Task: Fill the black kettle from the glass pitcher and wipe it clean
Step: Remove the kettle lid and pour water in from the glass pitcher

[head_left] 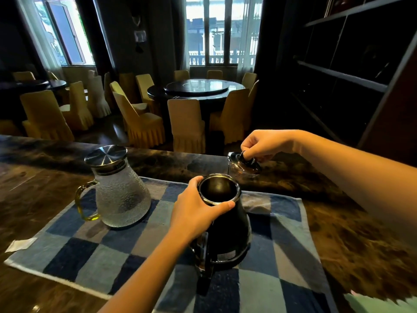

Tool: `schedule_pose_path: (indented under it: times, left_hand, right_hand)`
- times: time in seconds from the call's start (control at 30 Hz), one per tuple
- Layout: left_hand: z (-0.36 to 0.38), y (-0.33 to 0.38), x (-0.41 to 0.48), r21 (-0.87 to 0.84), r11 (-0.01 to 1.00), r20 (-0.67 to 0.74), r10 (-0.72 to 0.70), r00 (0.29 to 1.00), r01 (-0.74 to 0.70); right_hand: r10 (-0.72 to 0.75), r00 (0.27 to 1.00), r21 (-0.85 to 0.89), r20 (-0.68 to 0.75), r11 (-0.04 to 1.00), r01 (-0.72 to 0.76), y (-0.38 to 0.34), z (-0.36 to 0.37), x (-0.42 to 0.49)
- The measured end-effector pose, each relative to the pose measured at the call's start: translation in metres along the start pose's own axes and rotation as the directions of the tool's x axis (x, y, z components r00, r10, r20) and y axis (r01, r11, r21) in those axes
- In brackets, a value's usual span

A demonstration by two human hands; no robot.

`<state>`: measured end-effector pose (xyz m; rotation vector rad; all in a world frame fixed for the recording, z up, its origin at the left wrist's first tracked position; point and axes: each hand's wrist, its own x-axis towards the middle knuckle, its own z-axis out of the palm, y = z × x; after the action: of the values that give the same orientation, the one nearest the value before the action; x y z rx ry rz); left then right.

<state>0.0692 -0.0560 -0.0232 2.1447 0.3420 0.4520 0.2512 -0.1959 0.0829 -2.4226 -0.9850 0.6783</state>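
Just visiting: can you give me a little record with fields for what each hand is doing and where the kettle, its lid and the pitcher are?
left hand: grips the black kettle below its rim
right hand: pinches the kettle lid by its knob, low over the counter
black kettle: upright, open, on the blue checked cloth
glass pitcher: upright on the cloth, left of the kettle, metal lid on
pouring: not yet begun

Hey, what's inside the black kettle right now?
The kettle is open, its lid held aside by the right hand. Only dark, shiny inner wall shows; the bottom is too dark to tell any water.
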Motion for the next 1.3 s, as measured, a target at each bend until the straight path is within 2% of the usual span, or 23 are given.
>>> schedule_pose_path:
  times: [0.13, 0.23, 0.37, 0.57, 0.67, 0.77, 1.0, 1.13, 1.2, 1.3]
  left_hand:
    - [-0.001, -0.002, -0.002, 0.008, 1.0, 0.016, 0.009, 1.0, -0.009]
    - [-0.001, -0.002, -0.002, 0.003, 1.0, 0.016, 0.008, 1.0, -0.008]
    - [-0.002, -0.001, -0.003, -0.017, 1.0, 0.015, 0.006, 1.0, -0.005]
    - [-0.002, 0.0, -0.004, -0.032, 0.999, 0.014, 0.012, 1.0, -0.012]
    - [-0.002, 0.002, -0.005, -0.043, 0.999, 0.003, 0.019, 1.0, -0.019]
    - [-0.002, 0.001, -0.005, -0.045, 0.999, 0.006, 0.022, 1.0, -0.022]
    - [-0.002, 0.001, -0.005, -0.028, 1.0, -0.001, 0.011, 1.0, -0.011]
    - [-0.002, 0.002, -0.005, -0.021, 1.0, 0.002, 0.004, 1.0, -0.004]
    - [-0.003, 0.001, -0.005, -0.02, 1.0, 0.012, 0.005, 1.0, -0.005]
    - [-0.004, -0.001, -0.003, -0.028, 1.0, 0.051, 0.011, 0.999, -0.009]
  right_hand:
    - [0.102, 0.994, 0.039, 0.026, 0.994, -0.103, 0.043, 0.003, -0.01]
    - [0.229, 0.972, -0.044, 0.049, 0.973, -0.227, 0.083, 0.02, -0.011]
    - [0.36, 0.933, -0.101, -0.021, 0.927, -0.36, 0.121, 0.041, -0.011]
    - [0.391, 0.891, -0.341, -0.23, 0.825, -0.451, 0.138, 0.057, -0.018]
    - [0.412, 0.873, -0.383, -0.26, 0.786, -0.485, 0.147, 0.065, -0.02]
    - [0.434, 0.871, -0.383, -0.229, 0.783, -0.491, 0.157, 0.075, -0.019]
    - [0.408, 0.896, -0.43, -0.176, 0.787, -0.443, 0.162, 0.086, -0.014]
    - [0.409, 0.89, -0.585, -0.2, 0.679, -0.443, 0.152, 0.088, -0.008]
    - [0.343, 0.904, -0.649, -0.255, 0.632, -0.423, 0.143, 0.087, -0.006]
    - [0.087, 0.925, -0.593, -0.37, 0.744, -0.307, 0.125, 0.076, 0.0]
